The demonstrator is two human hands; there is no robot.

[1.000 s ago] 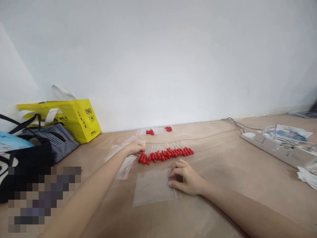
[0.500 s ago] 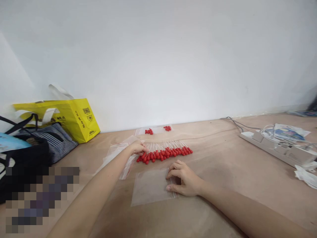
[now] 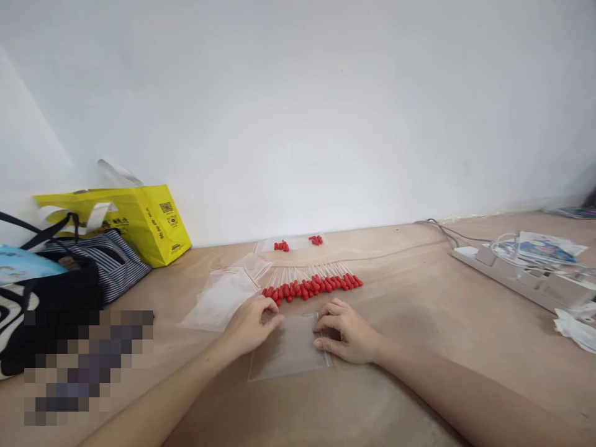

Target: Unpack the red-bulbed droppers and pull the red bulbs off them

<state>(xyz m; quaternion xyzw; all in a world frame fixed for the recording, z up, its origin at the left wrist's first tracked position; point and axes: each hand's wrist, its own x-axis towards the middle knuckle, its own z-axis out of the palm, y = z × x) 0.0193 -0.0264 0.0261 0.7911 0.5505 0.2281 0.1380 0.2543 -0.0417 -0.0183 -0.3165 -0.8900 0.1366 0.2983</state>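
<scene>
A clear zip-lock bag point(image 3: 291, 357) lies flat on the table in front of me. My right hand point(image 3: 347, 332) is bent over its right, zip end, with thumb and fingertips against the plastic. Above the bag's upper left corner is my left hand point(image 3: 254, 323), fingers curved and thumb apart from them; nothing shows between them. Just beyond both hands, thin white sticks with red tips point(image 3: 311, 285) lie side by side in a row, tips toward me. More clear zip-lock bags point(image 3: 218, 301) are spread in a loose pile left of the row.
Near the wall lies a clear bag point(image 3: 298, 242) with two clusters of red tips. A yellow carrier bag point(image 3: 162, 226), a striped pouch point(image 3: 121, 267) and a black bag point(image 3: 69, 316) stand left. At right are a white power strip point(image 3: 503, 276), cables and papers point(image 3: 547, 248).
My left hand has drawn back from the left end of the red-tipped row toward me, to the zip-lock bag. My right hand has hardly moved.
</scene>
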